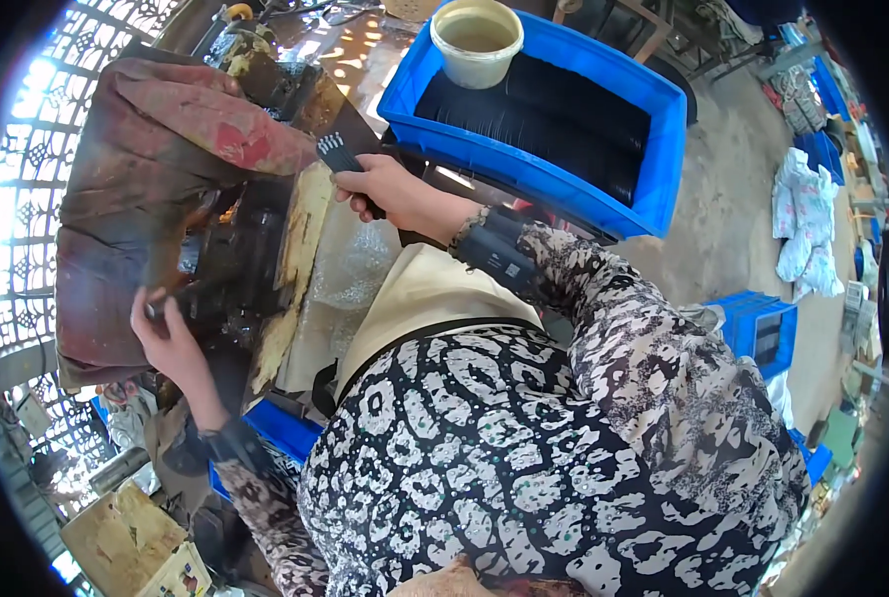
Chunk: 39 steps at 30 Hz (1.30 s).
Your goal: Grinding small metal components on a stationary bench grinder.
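Observation:
My right hand [385, 189] is closed on a stack of thin black flat pieces [340, 154], holding it at the edge of a dark, greasy machine [235, 259]. My left hand [166, 333] rests against the machine's left side, with its fingers pinched on a small dark part; I cannot make out what that part is. A stained reddish cloth [156, 149] is draped over the top of the machine. A worn yellowish board [300, 239] runs down the machine's front, between my two hands.
A blue crate [663, 149] of stacked black pieces sits at the upper right, with a cream bucket [476, 40] of murky liquid in its corner. More blue crates [758, 323] stand on the floor at right. A metal lattice [26, 149] lies to the left.

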Each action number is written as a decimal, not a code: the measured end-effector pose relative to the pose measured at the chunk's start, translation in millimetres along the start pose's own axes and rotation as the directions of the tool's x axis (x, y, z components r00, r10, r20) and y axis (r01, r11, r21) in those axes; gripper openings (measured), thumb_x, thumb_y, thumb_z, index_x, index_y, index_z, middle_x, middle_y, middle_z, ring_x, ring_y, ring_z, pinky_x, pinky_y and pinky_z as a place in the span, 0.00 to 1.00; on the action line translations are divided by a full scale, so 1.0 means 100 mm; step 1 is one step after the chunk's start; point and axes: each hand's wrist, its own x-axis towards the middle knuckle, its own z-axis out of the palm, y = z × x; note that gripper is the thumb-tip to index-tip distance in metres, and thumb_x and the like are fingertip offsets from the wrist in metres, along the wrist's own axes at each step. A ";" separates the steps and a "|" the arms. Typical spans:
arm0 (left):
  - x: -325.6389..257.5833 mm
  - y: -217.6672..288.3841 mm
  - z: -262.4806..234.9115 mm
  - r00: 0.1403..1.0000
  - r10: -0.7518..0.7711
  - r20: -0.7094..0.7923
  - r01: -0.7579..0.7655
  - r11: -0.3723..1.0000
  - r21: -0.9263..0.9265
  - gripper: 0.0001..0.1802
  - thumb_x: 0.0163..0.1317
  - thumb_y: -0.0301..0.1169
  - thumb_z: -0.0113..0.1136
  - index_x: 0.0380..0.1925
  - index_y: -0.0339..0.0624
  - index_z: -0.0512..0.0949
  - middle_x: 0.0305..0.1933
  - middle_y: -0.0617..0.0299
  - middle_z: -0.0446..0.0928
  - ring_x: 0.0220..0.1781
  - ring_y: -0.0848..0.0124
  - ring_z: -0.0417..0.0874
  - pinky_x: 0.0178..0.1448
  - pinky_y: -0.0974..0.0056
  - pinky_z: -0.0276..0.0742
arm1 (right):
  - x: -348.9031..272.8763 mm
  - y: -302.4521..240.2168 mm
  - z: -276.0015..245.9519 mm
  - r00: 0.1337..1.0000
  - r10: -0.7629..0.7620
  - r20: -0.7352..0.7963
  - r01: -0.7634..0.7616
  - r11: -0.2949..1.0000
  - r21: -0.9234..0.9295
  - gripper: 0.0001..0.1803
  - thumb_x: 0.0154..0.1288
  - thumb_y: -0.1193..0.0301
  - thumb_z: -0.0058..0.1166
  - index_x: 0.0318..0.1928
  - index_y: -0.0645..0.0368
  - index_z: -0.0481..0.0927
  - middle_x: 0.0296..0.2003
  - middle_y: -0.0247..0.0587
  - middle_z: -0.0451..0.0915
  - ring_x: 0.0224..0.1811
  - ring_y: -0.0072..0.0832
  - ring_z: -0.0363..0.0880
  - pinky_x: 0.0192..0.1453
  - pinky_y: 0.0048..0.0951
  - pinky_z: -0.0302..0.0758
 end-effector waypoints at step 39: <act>-0.09 0.83 1.11 0.614 -0.123 0.779 0.788 0.150 -0.597 0.15 0.69 0.30 0.54 0.49 0.30 0.74 0.42 0.55 0.80 0.43 0.65 0.83 0.51 0.62 0.79 | -0.30 -0.40 0.60 0.864 0.064 0.499 0.042 0.980 -0.197 0.12 0.67 0.67 0.55 0.45 0.62 0.76 0.25 0.31 0.74 0.23 0.18 0.71 0.26 0.22 0.67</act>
